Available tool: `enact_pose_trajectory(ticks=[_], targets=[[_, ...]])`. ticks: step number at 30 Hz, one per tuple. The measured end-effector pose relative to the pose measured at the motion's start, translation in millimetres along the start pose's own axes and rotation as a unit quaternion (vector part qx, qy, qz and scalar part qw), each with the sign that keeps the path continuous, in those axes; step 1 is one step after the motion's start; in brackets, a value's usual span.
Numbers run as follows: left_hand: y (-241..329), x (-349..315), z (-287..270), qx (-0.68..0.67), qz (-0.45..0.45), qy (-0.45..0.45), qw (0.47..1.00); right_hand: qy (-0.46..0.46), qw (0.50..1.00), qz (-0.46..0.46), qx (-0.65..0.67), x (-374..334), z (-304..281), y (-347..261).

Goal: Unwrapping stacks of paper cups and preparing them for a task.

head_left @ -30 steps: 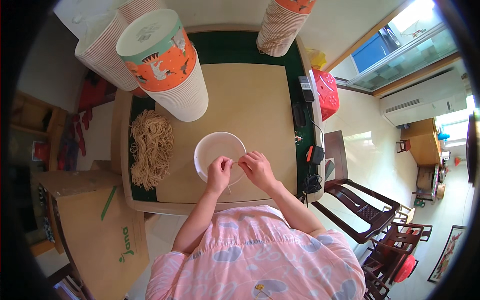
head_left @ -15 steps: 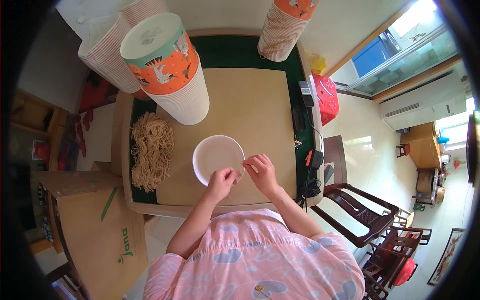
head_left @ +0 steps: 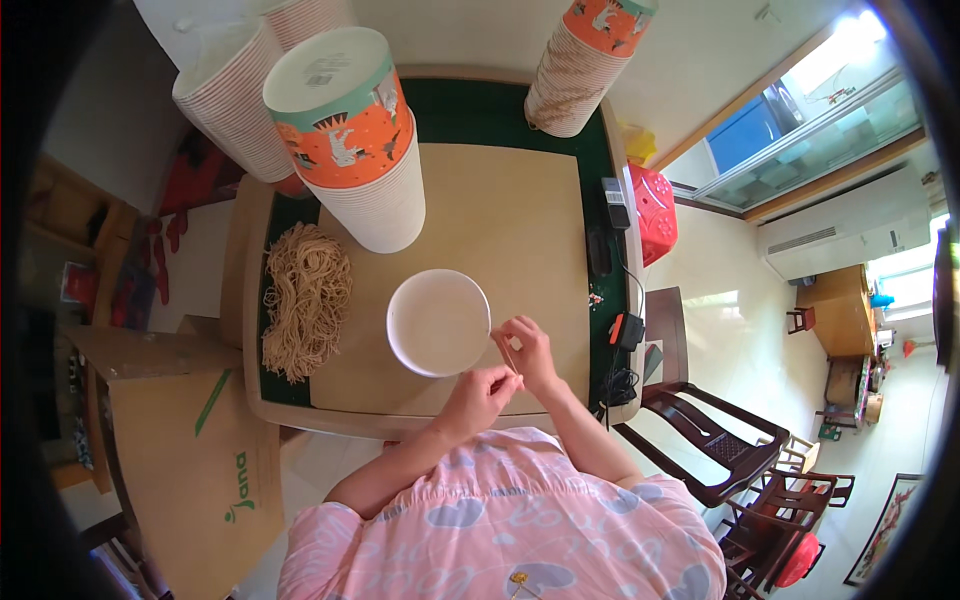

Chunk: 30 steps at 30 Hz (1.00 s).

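A white paper tub (head_left: 438, 375) stands mouth up on the brown board. Beside its lower right rim, my right hand (head_left: 530, 355) pinches a thin pale string. My left hand (head_left: 482, 400) is just below, fingertips closed on the same string close to the right hand's fingers; the string's ends are too fine to make out. A loose hank of beige string (head_left: 307, 300) lies left of the tub. Behind it rises a tall stack of paper tubs (head_left: 365, 190), upside down, the top one printed orange and green.
More stacked tubs (head_left: 235, 100) stand at the far left, and a tub stack wound with string (head_left: 570, 85) at the far right. Chargers and cables (head_left: 627, 330) line the table's right edge. A cardboard box (head_left: 200, 450) stands at left, a dark wooden chair (head_left: 710, 440) at right.
My left hand has moved right and slightly nearer, away from the tub's rim to beside my right hand. The right hand has shifted slightly down. The view has tilted a little.
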<state>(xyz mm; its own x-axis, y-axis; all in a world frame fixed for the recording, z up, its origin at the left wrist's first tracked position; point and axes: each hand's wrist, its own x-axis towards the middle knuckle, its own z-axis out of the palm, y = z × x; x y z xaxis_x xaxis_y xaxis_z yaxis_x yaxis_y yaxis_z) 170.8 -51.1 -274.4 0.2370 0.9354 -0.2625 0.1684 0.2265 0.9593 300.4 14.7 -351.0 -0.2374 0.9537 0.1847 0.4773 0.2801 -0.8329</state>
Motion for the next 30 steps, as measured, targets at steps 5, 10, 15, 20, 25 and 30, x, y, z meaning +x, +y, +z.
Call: enact_pose_trajectory(ticks=[5,10,15,20,25,30], targets=[[-1.5,1.7,-15.9,-0.078,0.003,0.062,0.995,-0.176,0.981,0.005,-0.076,59.0,-42.3,17.5],[5.6,9.9,-48.2,-0.165,-0.025,0.075,0.983,-0.207,0.941,-0.039,-0.266,124.9,-58.5,19.3],[-2.4,19.2,-74.8,-0.270,0.005,0.075,0.960,-0.078,0.954,-0.147,-0.251,145.3,-49.3,11.7],[-9.1,16.4,-85.0,-0.383,0.043,0.152,0.910,-0.251,0.954,0.076,0.146,67.0,-27.2,-64.1],[-12.4,28.9,-79.7,-0.401,0.075,0.127,0.904,-0.310,0.873,0.187,0.327,-4.7,21.1,-39.7],[-39.0,42.3,-91.7,0.348,0.212,0.192,0.893,-0.180,0.929,0.213,0.244,-22.5,11.9,-12.3]])
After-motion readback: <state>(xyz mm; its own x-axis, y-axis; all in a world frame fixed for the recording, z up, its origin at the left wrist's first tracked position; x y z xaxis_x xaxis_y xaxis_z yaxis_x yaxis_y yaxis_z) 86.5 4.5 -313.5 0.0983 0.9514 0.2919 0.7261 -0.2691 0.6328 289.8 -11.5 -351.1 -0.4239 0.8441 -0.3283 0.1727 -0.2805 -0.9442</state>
